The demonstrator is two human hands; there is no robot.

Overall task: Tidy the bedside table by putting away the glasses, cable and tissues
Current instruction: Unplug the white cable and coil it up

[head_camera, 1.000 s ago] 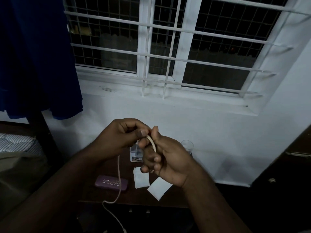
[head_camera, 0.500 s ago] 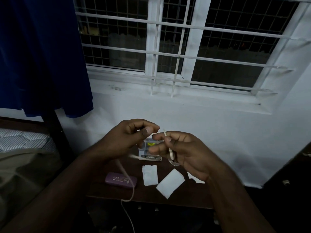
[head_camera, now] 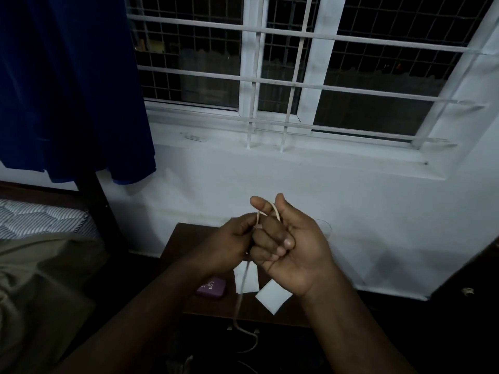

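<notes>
Looping over the right hand, the cable is pinched by the left hand; its slack dangles past the bedside table's front edge, near two tissues.

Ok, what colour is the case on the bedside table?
Purple case, seen in the head view.

Both hands sit above the desk, left hand touching the right hand, cable hanging down between them past the desk's front edge, case left of two tissues, bed further left, window behind.
</notes>
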